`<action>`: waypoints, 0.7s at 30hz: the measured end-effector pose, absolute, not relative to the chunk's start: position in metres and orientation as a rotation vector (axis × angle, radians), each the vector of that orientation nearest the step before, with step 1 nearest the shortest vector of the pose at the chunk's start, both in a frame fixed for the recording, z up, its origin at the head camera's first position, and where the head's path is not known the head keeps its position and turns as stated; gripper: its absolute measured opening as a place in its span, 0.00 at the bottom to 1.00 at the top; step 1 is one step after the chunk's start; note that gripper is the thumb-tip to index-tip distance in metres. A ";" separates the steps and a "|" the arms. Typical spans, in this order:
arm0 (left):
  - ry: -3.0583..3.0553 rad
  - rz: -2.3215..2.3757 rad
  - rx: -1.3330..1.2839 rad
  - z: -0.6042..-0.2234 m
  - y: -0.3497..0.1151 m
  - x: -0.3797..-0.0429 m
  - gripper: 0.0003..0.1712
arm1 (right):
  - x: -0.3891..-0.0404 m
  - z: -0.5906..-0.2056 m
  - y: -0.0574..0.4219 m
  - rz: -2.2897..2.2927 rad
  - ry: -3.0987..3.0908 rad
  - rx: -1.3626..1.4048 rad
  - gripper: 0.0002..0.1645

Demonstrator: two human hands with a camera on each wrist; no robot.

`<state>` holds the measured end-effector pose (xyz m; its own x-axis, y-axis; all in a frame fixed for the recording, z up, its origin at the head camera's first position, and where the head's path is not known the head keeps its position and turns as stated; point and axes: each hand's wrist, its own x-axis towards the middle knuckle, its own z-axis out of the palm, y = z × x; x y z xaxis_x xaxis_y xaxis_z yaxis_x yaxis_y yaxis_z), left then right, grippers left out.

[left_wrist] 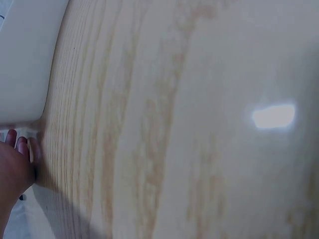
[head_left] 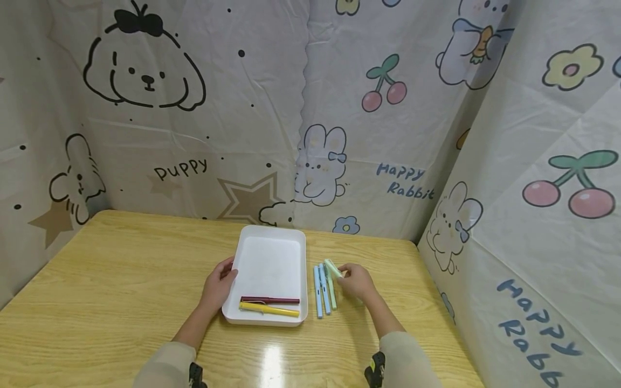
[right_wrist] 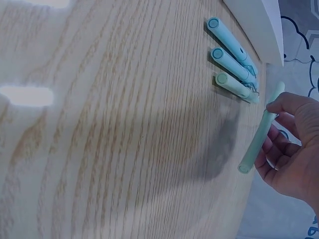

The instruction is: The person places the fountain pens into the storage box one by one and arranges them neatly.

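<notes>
A shallow white tray lies on the table, a dark red pen and a yellow pen side by side at its near end. My left hand grips the tray's left side, thumb at the rim. Just right of the tray, my right hand pinches a light green pen between thumb and fingers; in the right wrist view it is tilted above the table. Beside it lie two light blue pens and another light green pen, roughly parallel.
The wooden table runs back to a printed curtain behind, which also hangs along the right side. Light reflects off the table's near part.
</notes>
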<state>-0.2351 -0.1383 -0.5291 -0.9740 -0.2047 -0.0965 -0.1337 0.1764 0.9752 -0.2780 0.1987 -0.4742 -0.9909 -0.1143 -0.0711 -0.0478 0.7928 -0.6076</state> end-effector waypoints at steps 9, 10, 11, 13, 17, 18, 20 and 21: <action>-2.370 -1.939 0.338 -0.530 -0.139 -0.235 0.25 | -0.278 -0.474 0.199 -0.964 2.860 -0.170 0.18; -2.371 -1.939 0.338 -0.530 -0.139 -0.235 0.25 | -0.278 -0.474 0.199 -0.961 2.860 -0.182 0.18; -2.372 -1.939 0.339 -0.530 -0.139 -0.235 0.25 | -0.278 -0.474 0.199 -0.957 2.862 -0.194 0.18; -2.374 -1.938 0.342 -0.530 -0.138 -0.235 0.26 | -0.279 -0.474 0.199 -0.953 2.863 -0.215 0.17; -2.372 -1.935 0.346 -0.529 -0.138 -0.235 0.26 | -0.281 -0.472 0.198 -0.925 2.874 -0.250 0.17; -2.372 -1.936 0.347 -0.529 -0.138 -0.234 0.26 | -0.282 -0.472 0.197 -0.922 2.873 -0.257 0.17; -2.376 -1.929 0.344 -0.529 -0.138 -0.234 0.26 | -0.282 -0.470 0.196 -0.926 2.874 -0.282 0.18; -2.375 -1.932 0.345 -0.529 -0.138 -0.234 0.26 | -0.282 -0.469 0.196 -0.931 2.872 -0.288 0.18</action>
<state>-0.2339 -0.1382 -0.5292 -0.9732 -0.2104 -0.0934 -0.1343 0.1893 0.9727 -0.2825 0.1958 -0.4694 -0.9761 -0.2125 -0.0451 -0.1456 0.7940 -0.5902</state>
